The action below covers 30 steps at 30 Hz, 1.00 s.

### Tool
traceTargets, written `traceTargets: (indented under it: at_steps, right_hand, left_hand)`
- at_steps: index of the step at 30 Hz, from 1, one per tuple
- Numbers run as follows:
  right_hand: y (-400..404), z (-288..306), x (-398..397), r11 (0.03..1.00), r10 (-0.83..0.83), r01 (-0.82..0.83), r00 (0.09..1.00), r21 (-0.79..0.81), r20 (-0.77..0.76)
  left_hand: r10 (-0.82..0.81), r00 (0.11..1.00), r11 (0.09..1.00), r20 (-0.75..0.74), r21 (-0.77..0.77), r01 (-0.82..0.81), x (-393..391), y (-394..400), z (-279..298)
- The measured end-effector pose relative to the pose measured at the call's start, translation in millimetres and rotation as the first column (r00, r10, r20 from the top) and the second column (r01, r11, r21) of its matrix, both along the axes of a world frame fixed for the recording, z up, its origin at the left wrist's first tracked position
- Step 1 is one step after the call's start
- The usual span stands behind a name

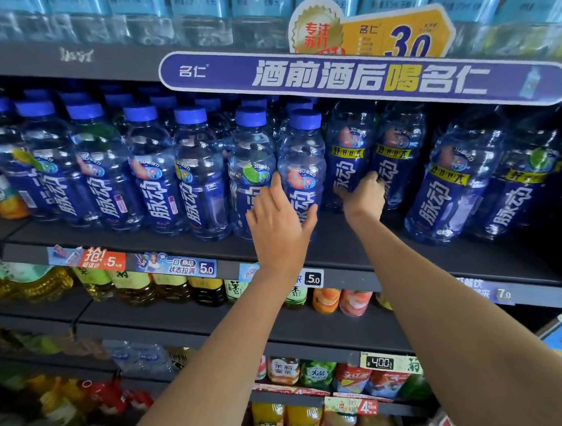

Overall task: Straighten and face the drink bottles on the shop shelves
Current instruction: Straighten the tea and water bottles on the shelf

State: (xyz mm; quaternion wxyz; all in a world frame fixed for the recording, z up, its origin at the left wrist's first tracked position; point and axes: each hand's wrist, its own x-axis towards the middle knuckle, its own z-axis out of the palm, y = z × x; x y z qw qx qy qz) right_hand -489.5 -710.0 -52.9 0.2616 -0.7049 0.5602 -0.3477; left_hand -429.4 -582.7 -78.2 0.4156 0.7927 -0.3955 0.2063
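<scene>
Bottle (301,166) upright, label facing out | left hand (278,222) cups it (fingers curled) | right hand (363,194) grips neighbouring bottle (348,154)

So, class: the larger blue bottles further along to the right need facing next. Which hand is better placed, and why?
Right. The right hand already grips a bottle beside the larger bottles; the left hand holds a smaller bottle further away.

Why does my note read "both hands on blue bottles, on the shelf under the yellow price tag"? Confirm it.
One detail is wrong. The head view shows the left hand and the right hand each on a blue bottle, but the shelf sits under a long blue banner. The yellow price tag stands above that banner, on the next shelf up.
</scene>
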Motion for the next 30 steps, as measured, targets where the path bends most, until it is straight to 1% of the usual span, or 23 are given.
traceTargets:
  at_steps: [2,5,7,9,11,13,15,17,18,19,20,22,23,24,25,26,27,28,30]
  right_hand:
    - [-1,2,-4,0.999,0.000,-0.001,1.000,-0.042,-0.017]
    - [-7,1,-22,0.994,-0.065,0.067,0.997,-0.084,0.033]
    - [-13,-1,-36,0.991,-0.116,0.117,0.993,-0.068,0.018]
    - [-19,-2,-42,0.991,-0.126,0.124,0.992,-0.046,-0.030]
    - [-20,1,-41,0.990,-0.140,0.139,0.989,-0.021,-0.045]
    - [-18,1,-37,0.989,-0.147,0.147,0.988,-0.014,-0.048]
    - [-10,1,-36,0.992,-0.124,0.122,0.988,-0.021,-0.091]
    - [-3,0,-39,0.996,-0.078,0.073,0.991,-0.045,-0.111]
    - [3,2,-43,0.995,-0.055,0.046,0.993,-0.087,-0.104]
    - [9,4,-49,0.986,-0.035,0.021,0.996,-0.166,-0.081]
    - [14,7,-57,0.958,-0.033,0.021,0.999,-0.285,-0.035]
    - [20,13,-80,0.839,-0.120,0.135,0.991,-0.527,0.062]
    - [19,17,-94,0.789,-0.204,0.223,0.974,-0.573,0.097]
    - [14,18,-108,0.778,-0.291,0.304,0.950,-0.550,0.114]
    - [7,19,-120,0.810,-0.354,0.363,0.929,-0.461,0.109]
    - [0,19,-130,0.861,-0.373,0.386,0.922,-0.331,0.106]
    - [-4,20,-136,0.904,-0.358,0.375,0.927,-0.207,0.115]
    - [-7,19,-139,0.929,-0.332,0.347,0.935,-0.127,0.125]
    - [-7,16,-137,0.945,-0.299,0.310,0.948,-0.103,0.107]
  left_hand:
    - [0.007,1.000,1.000,-0.001,-0.005,-0.007,0,0,-1]
    - [0.010,1.000,1.000,-0.017,-0.010,-0.011,-1,-2,-2]
    - [0.003,0.998,1.000,-0.060,-0.003,-0.003,-4,-3,-2]
    - [-0.004,0.997,1.000,-0.076,-0.022,0.003,-6,-4,-2]
    - [-0.006,0.997,0.999,-0.074,-0.044,0.003,-8,-5,-2]
    - [-0.002,0.995,0.999,-0.102,-0.051,-0.003,-9,-5,-1]
    - [-0.004,0.991,0.993,-0.131,-0.114,-0.011,-12,-3,2]
    - [-0.065,0.992,0.970,-0.112,-0.240,0.036,-20,-1,6]
    - [-0.113,0.991,0.955,-0.073,-0.282,0.088,-26,0,8]
    - [-0.162,0.987,0.943,-0.020,-0.298,0.149,-33,-1,9]
    - [-0.206,0.978,0.933,0.033,-0.295,0.206,-40,-3,10]
    - [-0.263,0.962,0.921,0.078,-0.275,0.275,-55,-9,11]
    - [-0.279,0.958,0.920,0.068,-0.267,0.287,-62,-11,12]
    - [-0.288,0.956,0.919,0.050,-0.266,0.291,-67,-14,13]
    - [-0.290,0.957,0.920,0.032,-0.265,0.288,-70,-16,12]
    - [-0.289,0.957,0.922,0.021,-0.261,0.284,-71,-17,12]
    - [-0.287,0.958,0.927,0.013,-0.250,0.281,-72,-17,11]
    - [-0.285,0.959,0.932,0.005,-0.233,0.278,-71,-17,9]
    - [-0.267,0.964,0.942,-0.020,-0.217,0.257,-67,-13,6]
